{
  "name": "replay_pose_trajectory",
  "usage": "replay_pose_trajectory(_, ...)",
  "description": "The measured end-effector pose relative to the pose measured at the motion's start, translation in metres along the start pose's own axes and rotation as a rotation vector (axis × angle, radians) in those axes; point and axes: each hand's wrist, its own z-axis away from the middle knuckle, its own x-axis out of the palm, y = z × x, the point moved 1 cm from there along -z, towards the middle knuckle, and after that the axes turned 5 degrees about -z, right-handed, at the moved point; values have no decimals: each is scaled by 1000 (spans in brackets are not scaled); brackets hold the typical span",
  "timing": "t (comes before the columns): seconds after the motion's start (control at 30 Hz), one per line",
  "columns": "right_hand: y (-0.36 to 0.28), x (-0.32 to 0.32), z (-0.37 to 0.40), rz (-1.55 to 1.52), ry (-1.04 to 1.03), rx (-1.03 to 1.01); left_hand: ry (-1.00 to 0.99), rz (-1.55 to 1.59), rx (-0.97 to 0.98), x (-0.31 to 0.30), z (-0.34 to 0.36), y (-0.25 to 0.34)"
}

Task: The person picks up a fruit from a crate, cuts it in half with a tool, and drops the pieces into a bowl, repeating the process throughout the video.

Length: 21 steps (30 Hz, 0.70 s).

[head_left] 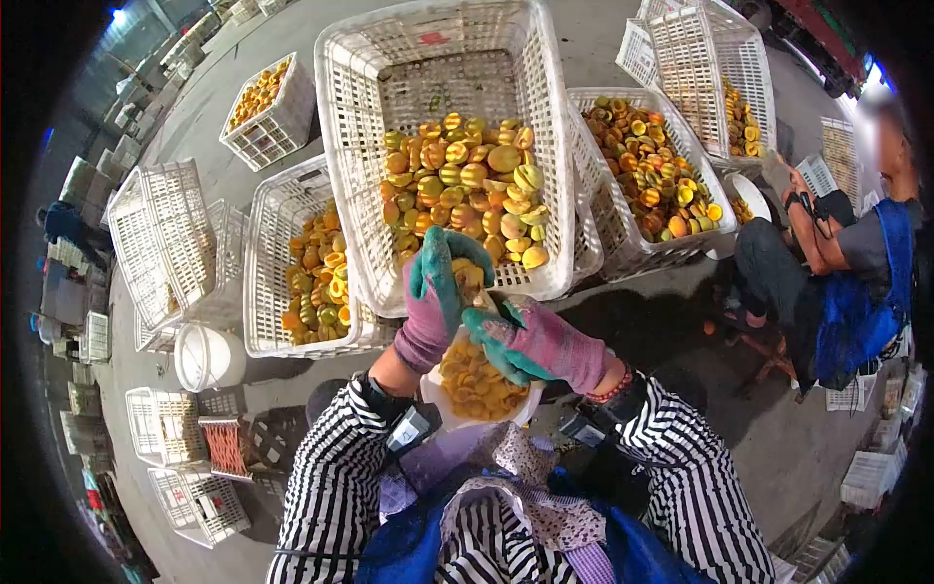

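My left hand [436, 297], in a pink and green glove, is closed around a yellow-brown piece of fruit [471, 276], which looks like a peach. Against it from the right comes my right hand [535, 341], gloved the same way, with its fingers closed; what they hold is hidden. Just beyond both hands, a tilted white crate [561, 195] holds many yellow-orange peaches [457, 180], several with cut lines. Below the hands, peeled-looking yellow fruit pieces [477, 382] fill a white tub [433, 394], partly covered by my right hand.
White crates of fruit stand at the left [255, 282] and right [632, 243]. A white bucket [206, 358] is beside stacked crates [161, 234]. At the right sits another person [866, 243] near a white bowl [747, 195]. Smaller crates [165, 426] lie on the lower left floor.
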Motion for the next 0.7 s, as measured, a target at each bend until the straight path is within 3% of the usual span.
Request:
replay_pose_trajectory(0.03,5,-1,0,-1,-5,0,1,-4,-2,-4,1,1)
replay_pose_trajectory(0.13,26,-3,-1,-702,-233,62,-144,236,-330,-7,4,-4)
replay_pose_trajectory(0.17,26,3,3,-705,-237,69,-140,235,-337,-8,5,-5)
replay_pose_trajectory(0.23,23,16,10,-998,-139,104,-312,273,-156,-10,8,-4)
replay_pose_trajectory(0.27,21,12,12,-409,-236,-132,-342,264,-183,-11,12,-5)
replay_pose_trajectory(0.43,57,29,6,-504,-267,-136,-543,371,-223,-19,28,14)
replay_pose_trajectory(0.5,60,38,10,-712,-448,22,-590,478,-171,-21,36,15)
replay_pose_trajectory(0.53,58,46,10,-744,-376,-5,-579,401,0,-24,38,13)
replay_pose_trajectory(0.57,54,46,12,-744,-381,1,-572,399,-4,-28,41,9)
replay_pose_trajectory(0.63,51,36,13,-584,-348,171,-377,333,-290,-44,47,-7)
replay_pose_trajectory(0.67,53,34,13,-376,-292,114,-360,-202,-137,-67,49,-27)
replay_pose_trajectory(0.7,61,33,8,-385,-297,117,-204,-501,-128,-80,46,-32)
